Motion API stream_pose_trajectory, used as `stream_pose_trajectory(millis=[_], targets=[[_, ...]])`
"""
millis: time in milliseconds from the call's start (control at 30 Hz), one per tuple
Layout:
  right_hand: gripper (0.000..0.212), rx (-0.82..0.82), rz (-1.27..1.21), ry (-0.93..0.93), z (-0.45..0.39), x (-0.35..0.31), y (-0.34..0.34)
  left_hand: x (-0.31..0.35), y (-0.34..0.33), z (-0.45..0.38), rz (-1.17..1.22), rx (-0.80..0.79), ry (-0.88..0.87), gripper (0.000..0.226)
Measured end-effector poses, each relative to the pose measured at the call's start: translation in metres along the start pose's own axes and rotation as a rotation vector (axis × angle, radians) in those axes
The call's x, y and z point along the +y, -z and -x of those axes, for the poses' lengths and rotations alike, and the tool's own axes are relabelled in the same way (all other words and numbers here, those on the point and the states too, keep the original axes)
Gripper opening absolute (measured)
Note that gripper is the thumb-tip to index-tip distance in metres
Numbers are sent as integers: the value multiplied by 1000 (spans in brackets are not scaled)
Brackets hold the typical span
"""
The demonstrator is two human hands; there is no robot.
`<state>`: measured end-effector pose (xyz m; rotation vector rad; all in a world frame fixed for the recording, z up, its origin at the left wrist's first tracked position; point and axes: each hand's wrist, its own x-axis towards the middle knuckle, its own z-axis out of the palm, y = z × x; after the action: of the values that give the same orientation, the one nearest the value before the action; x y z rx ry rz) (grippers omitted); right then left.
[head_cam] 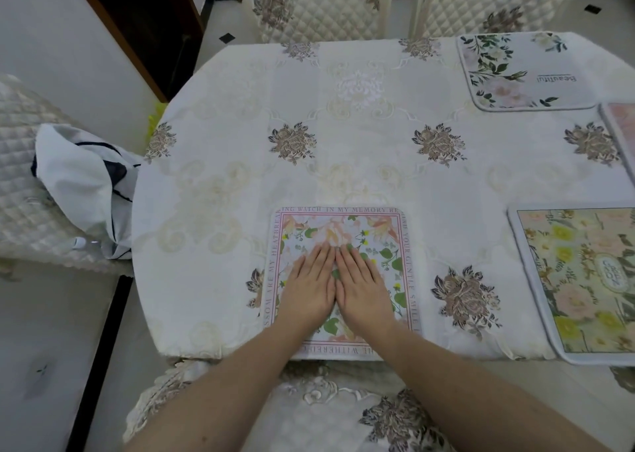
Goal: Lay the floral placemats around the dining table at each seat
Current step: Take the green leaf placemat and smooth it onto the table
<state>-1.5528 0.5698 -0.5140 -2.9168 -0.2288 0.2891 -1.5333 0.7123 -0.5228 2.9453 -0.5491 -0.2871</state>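
A floral placemat (378, 235) with a pink border and printed lettering lies flat at the near edge of the dining table (343, 135), which is covered by a cream embroidered cloth. My left hand (307, 286) and my right hand (364, 285) press on its middle side by side, fingers straight and palms down. A yellow-flowered placemat (580, 279) lies at the near right. A white placemat (519, 70) with green leaves and the word Beautiful sits at the far right. The edge of a pink placemat (622, 132) shows at the right border.
Two quilted chairs (319, 4) (488, 1) stand at the far side. Another quilted chair (27, 176) at the left carries a crumpled white cloth (86, 183). A chair seat with a lace cover (326, 407) is right below my arms.
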Motion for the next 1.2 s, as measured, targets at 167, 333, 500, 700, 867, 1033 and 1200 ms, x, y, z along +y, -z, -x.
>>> stream_pose_trajectory(millis=[167,333,500,700,867,1033,1200], targets=[[58,-10,6,-8,1,1,-1,1,2,0,-12,-17,0,60],[58,-16,2,-16,8,28,1,-15,3,4,22,-30,-56,62],[58,5,-1,-22,26,79,7,-46,5,16,-20,-45,-107,62],[58,-11,-32,-61,30,85,8,-72,9,35,22,-52,-48,59],[57,-72,-76,-162,59,109,11,-88,13,48,-2,-69,-8,63],[63,-1,-175,-156,59,97,25,-66,22,50,96,-15,42,63],[61,-124,-211,216,34,29,33,-8,24,41,195,-65,-51,66]])
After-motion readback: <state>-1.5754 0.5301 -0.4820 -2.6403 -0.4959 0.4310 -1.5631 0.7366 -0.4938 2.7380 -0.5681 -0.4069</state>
